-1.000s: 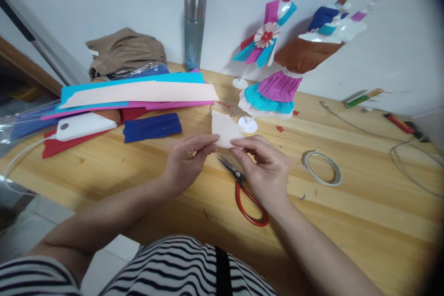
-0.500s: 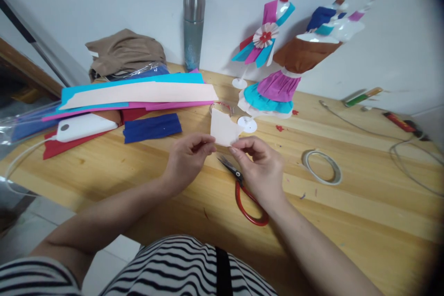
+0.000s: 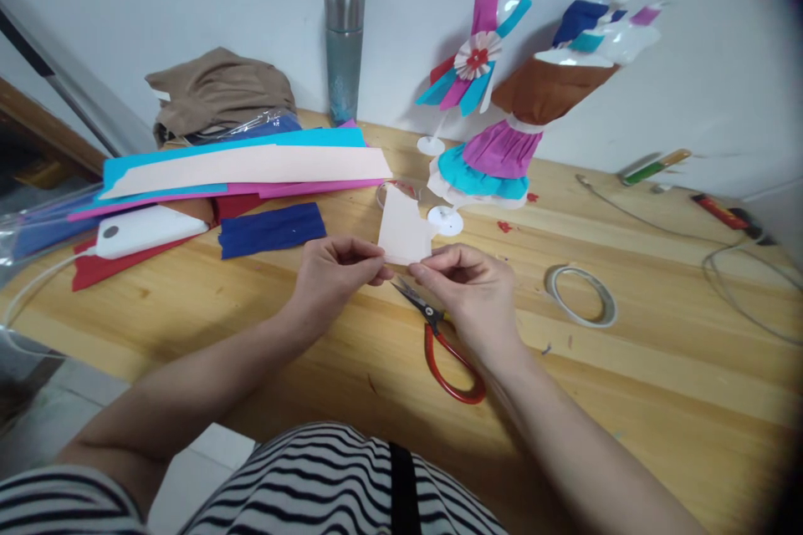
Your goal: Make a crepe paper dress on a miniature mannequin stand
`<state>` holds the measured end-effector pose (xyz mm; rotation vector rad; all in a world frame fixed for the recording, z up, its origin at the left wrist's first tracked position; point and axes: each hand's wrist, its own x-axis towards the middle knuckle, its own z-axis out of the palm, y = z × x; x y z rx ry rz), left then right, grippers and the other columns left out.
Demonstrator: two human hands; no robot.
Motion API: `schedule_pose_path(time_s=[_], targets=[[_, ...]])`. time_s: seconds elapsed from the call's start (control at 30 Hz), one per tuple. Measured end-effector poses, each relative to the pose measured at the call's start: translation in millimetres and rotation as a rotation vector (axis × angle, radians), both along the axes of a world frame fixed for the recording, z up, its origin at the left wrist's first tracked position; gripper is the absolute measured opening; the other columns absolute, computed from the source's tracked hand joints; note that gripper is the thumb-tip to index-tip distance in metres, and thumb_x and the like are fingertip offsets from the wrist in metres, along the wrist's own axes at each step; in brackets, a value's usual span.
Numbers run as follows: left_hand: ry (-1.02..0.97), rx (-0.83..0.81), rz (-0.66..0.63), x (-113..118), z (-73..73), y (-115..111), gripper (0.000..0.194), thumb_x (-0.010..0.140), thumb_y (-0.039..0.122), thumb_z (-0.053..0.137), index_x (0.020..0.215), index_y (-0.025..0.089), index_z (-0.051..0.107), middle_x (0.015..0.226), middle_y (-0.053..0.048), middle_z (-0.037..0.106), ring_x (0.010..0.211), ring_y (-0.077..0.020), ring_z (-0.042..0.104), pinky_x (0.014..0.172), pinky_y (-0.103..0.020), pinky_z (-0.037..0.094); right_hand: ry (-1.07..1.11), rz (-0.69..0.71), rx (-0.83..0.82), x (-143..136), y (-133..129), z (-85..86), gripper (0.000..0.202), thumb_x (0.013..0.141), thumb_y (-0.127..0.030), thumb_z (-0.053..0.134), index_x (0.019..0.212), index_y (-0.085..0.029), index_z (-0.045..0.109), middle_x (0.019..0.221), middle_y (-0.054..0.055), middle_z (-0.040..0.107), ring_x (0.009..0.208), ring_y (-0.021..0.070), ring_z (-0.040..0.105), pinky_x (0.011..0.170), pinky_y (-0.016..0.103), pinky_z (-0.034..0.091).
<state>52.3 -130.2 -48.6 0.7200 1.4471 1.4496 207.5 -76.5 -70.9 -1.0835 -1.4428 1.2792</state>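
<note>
A small pale pink paper piece [image 3: 402, 226] is held up by its lower edge between both hands. My left hand [image 3: 339, 276] pinches its lower left corner, and my right hand [image 3: 473, 292] pinches the lower right one. A narrow fold runs along the bottom edge. Red-handled scissors [image 3: 432, 326] lie on the table just under my right hand, which partly hides them. A dark blue paper strip [image 3: 273, 230] rests left of my left hand. Behind the held piece is a small clear ring, partly covered.
Stacked coloured paper strips [image 3: 263, 167] and a white device [image 3: 150, 231] lie left. Behind stand a flask [image 3: 345, 50] and paper-dressed figures [image 3: 511, 150]. A tape roll [image 3: 582, 297], cables and a green-handled tool [image 3: 656, 168] are on the wooden table [image 3: 658, 384] at right.
The lower edge of the pale paper now shows a narrow fold between my fingertips. My left fingers have straightened slightly along it. The whole view has shifted a little.
</note>
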Motion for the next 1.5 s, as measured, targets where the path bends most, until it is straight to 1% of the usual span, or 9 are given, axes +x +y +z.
schedule_pose_path(time_s=[0.13,0.23,0.4,0.5,0.73,0.87,1.07,1.23,1.5], targets=[[0.071,0.067,-0.028,-3,-4.8,0,0.009,0.064,0.019,0.078,0.069,0.014,0.072,0.058,-0.001,0.072,0.053,-0.0135,0.068,0.056,-0.023,0.056,0.001,0.015,0.129,1,2,-4.2,0.017,0.070,-0.027,0.079,0.065,-0.022,0.064,0.056,-0.003,0.062,0.050,0.0111,0.053,0.047,0.024,0.043],[0.185,0.165,-0.028,-4,-12.6,0,0.007,0.068,0.021,0.076,0.073,0.016,0.075,0.061,-0.001,0.072,0.056,-0.0132,0.067,0.056,-0.023,0.055,-0.017,0.011,0.278,3,3,-9.0,0.005,0.074,-0.023,0.075,0.076,-0.023,0.070,0.066,-0.001,0.067,0.057,0.0130,0.058,0.054,0.027,0.048],[0.338,0.253,-0.009,-6,-22.3,0,0.008,0.075,0.023,0.073,0.079,0.019,0.078,0.067,-0.001,0.075,0.061,-0.0132,0.069,0.062,-0.024,0.058,-0.128,0.023,0.414,8,5,-10.7,0.010,0.080,-0.020,0.072,0.088,-0.025,0.075,0.077,0.001,0.071,0.068,0.0157,0.062,0.066,0.032,0.053],[0.335,0.253,-0.025,-7,-23.9,1,0.011,0.075,0.023,0.074,0.083,0.018,0.079,0.068,-0.001,0.075,0.062,-0.0138,0.070,0.063,-0.025,0.059,-0.137,0.040,0.421,9,5,-9.8,0.009,0.081,-0.020,0.071,0.088,-0.024,0.075,0.078,0.002,0.071,0.069,0.0155,0.063,0.066,0.032,0.052],[0.302,0.261,-0.081,-7,-23.1,2,0.018,0.075,0.023,0.074,0.091,0.017,0.079,0.072,-0.003,0.077,0.066,-0.0153,0.072,0.067,-0.026,0.060,-0.050,0.045,0.315,7,7,-12.8,0.011,0.077,-0.023,0.074,0.087,-0.024,0.075,0.072,0.000,0.069,0.060,0.0130,0.057,0.057,0.028,0.050],[0.408,0.300,-0.077,-9,-25.3,1,0.015,0.078,0.022,0.072,0.091,0.019,0.079,0.074,-0.003,0.077,0.067,-0.0154,0.072,0.067,-0.025,0.060,-0.095,0.069,0.384,8,7,-9.0,0.011,0.080,-0.019,0.071,0.088,-0.025,0.076,0.076,0.001,0.071,0.067,0.0149,0.062,0.064,0.031,0.052],[0.624,0.445,-0.038,-8,-30.5,-2,0.012,0.085,0.020,0.067,0.088,0.022,0.078,0.078,-0.001,0.077,0.068,-0.0127,0.071,0.067,-0.022,0.059,-0.192,0.053,0.541,9,5,-6.3,0.010,0.085,-0.017,0.068,0.085,-0.025,0.074,0.081,0.002,0.073,0.074,0.0169,0.066,0.069,0.033,0.053],[0.729,0.501,-0.018,-8,-32.7,-1,0.012,0.088,0.019,0.065,0.088,0.021,0.077,0.077,0.000,0.076,0.067,-0.0116,0.070,0.067,-0.021,0.058,-0.236,0.029,0.562,8,3,-6.2,0.009,0.086,-0.019,0.067,0.084,-0.025,0.073,0.080,0.002,0.073,0.073,0.0175,0.066,0.068,0.035,0.055],[0.840,0.589,0.026,-8,-30.7,-2,0.013,0.088,0.015,0.065,0.089,0.020,0.077,0.077,-0.001,0.077,0.068,-0.0108,0.070,0.066,-0.019,0.057,-0.279,-0.007,0.645,8,3,-5.1,0.014,0.086,-0.017,0.067,0.094,-0.025,0.076,0.079,0.002,0.072,0.069,0.0166,0.066,0.064,0.033,0.055]])
